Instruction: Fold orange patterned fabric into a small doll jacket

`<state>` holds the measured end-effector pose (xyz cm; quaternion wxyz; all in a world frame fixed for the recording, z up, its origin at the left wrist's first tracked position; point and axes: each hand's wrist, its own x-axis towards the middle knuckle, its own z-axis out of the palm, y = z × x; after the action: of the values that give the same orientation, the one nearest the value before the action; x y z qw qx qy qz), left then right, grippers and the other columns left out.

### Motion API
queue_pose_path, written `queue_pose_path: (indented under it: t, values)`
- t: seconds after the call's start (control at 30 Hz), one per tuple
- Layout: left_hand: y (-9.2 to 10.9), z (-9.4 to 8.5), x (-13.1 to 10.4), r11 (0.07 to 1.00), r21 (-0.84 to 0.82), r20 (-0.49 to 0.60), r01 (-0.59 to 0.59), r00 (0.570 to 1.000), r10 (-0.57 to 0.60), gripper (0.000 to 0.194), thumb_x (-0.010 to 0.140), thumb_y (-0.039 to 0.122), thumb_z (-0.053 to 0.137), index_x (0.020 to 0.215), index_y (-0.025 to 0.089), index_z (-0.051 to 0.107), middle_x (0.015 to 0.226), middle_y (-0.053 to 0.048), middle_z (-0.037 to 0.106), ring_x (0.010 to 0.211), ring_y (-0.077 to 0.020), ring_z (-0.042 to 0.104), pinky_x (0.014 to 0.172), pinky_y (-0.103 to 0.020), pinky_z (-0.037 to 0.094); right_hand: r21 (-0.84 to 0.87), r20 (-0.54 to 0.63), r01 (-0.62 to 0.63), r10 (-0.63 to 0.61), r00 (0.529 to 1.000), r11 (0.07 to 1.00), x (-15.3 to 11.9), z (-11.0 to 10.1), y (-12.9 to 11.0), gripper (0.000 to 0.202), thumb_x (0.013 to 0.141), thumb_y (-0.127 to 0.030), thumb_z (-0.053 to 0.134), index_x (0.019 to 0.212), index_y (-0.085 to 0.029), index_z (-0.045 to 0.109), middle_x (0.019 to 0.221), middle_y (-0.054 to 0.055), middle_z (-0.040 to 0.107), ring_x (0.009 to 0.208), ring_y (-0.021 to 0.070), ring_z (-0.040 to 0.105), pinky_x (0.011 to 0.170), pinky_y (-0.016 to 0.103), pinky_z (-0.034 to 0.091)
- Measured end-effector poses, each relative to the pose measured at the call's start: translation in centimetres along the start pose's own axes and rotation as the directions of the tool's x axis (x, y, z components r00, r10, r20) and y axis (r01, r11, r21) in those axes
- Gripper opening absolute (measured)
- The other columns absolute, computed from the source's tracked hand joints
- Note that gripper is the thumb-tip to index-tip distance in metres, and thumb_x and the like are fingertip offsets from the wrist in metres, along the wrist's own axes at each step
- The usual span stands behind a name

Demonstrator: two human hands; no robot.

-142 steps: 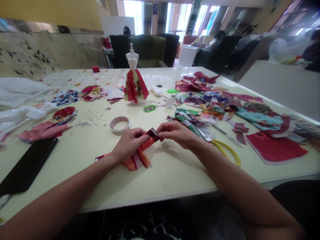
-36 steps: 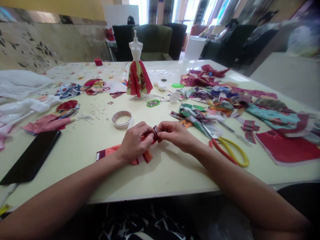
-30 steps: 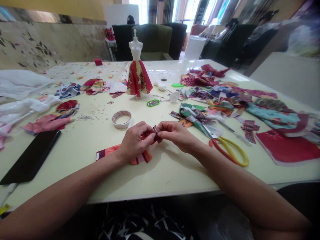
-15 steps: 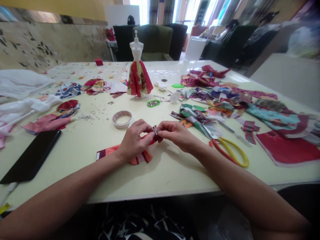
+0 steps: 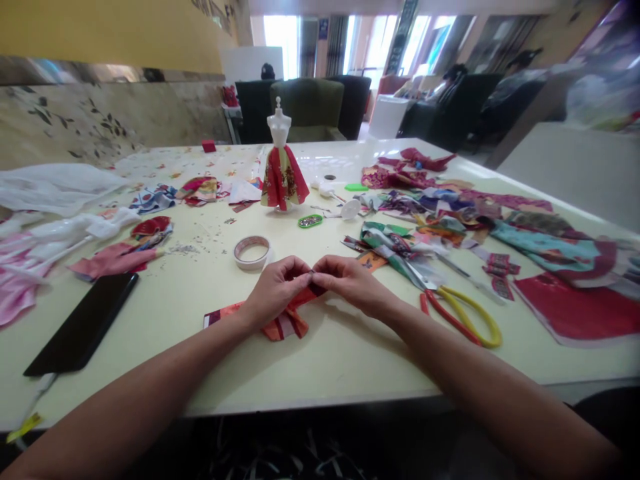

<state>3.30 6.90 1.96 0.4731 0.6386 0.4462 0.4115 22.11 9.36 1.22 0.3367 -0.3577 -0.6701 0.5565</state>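
Observation:
A strip of orange and dark red patterned fabric [image 5: 285,325] lies partly on the table and rises at its right end into my fingers. My left hand [image 5: 274,288] pinches that end between thumb and forefinger. Right beside it, my right hand [image 5: 350,283] pinches the same dark red end, fingertips nearly touching those of the left. Just behind the left hand sits a roll of tape [image 5: 252,253]. Farther back stands a small white mannequin [image 5: 279,127] in a red and yellow skirt [image 5: 284,179].
Scissors with red and yellow handles [image 5: 470,317] lie right of my hands, by fabric scraps [image 5: 400,243] and a red cloth [image 5: 575,307]. A black phone [image 5: 83,323] lies at left. A green tray [image 5: 310,221] holds small pieces. People sit in the background.
The view has tilted up a little, so things appear lower. My fingertips have come closer together, and the striped piece that showed between them is now mostly covered.

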Motion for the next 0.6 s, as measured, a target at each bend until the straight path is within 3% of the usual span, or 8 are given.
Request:
queue_pose_path:
  t: [0.17, 0.27, 0.43, 0.5, 0.6]
  values:
    - [-0.1, -0.2, 0.1, 0.999, -0.046, 0.035, 0.016, 0.999, -0.014, 0.021, 0.085, 0.034, 0.064, 0.095, 0.016, 0.061, 0.085, -0.002, 0.064, 0.080, -0.0142, 0.060, 0.075, -0.027, 0.048, -0.140, -0.006, 0.098, -0.099, 0.995, 0.985, 0.1, 0.0, 0.0, 0.020, 0.085, -0.034, 0.061, 0.079, -0.015, 0.063, 0.072, 0.000, 0.062, 0.069, 0.0133, 0.056, 0.067, 0.025, 0.044]
    - [-0.1, -0.4, 0.1, 0.998, -0.006, 0.078, 0.060, 0.995, -0.059, 0.024, 0.086, 0.040, 0.063, 0.088, 0.016, 0.064, 0.083, -0.002, 0.065, 0.076, -0.0139, 0.058, 0.070, -0.025, 0.047, -0.257, -0.003, 0.142, -0.148, 0.989, 0.956, 0.1, -0.2, -0.1, 0.017, 0.086, -0.031, 0.060, 0.078, -0.016, 0.062, 0.072, 0.000, 0.062, 0.069, 0.0129, 0.054, 0.065, 0.024, 0.042]
    - [-0.3, -0.3, 0.1, 0.996, -0.077, 0.072, 0.052, 0.996, -0.046, 0.025, 0.084, 0.040, 0.065, 0.082, 0.016, 0.064, 0.081, -0.002, 0.065, 0.076, -0.0137, 0.058, 0.069, -0.025, 0.047, -0.275, 0.019, 0.121, -0.121, 0.993, 0.954, 0.2, -0.1, 0.0, 0.018, 0.087, -0.032, 0.057, 0.077, -0.017, 0.061, 0.070, 0.000, 0.061, 0.066, 0.0133, 0.054, 0.063, 0.025, 0.041]
    - [-0.5, -0.2, 0.1, 0.996, -0.081, 0.029, 0.046, 0.999, -0.044, 0.024, 0.083, 0.039, 0.065, 0.082, 0.016, 0.063, 0.079, -0.001, 0.064, 0.075, -0.0136, 0.058, 0.070, -0.025, 0.047, -0.345, -0.072, 0.127, -0.161, 0.984, 0.930, 0.0, 0.3, -0.1, 0.015, 0.087, -0.029, 0.056, 0.078, -0.018, 0.059, 0.072, 0.001, 0.062, 0.068, 0.0144, 0.054, 0.064, 0.026, 0.041]
    - [-0.7, 0.0, 0.2, 0.998, -0.049, -0.064, 0.048, 0.997, -0.051, 0.023, 0.082, 0.038, 0.065, 0.081, 0.015, 0.062, 0.078, -0.001, 0.064, 0.073, -0.0140, 0.057, 0.070, -0.026, 0.047, -0.477, -0.257, 0.136, -0.286, 0.923, 0.868, -0.5, 0.9, -0.5, 0.010, 0.086, -0.027, 0.056, 0.079, -0.019, 0.058, 0.074, 0.002, 0.061, 0.069, 0.0154, 0.053, 0.064, 0.027, 0.039]
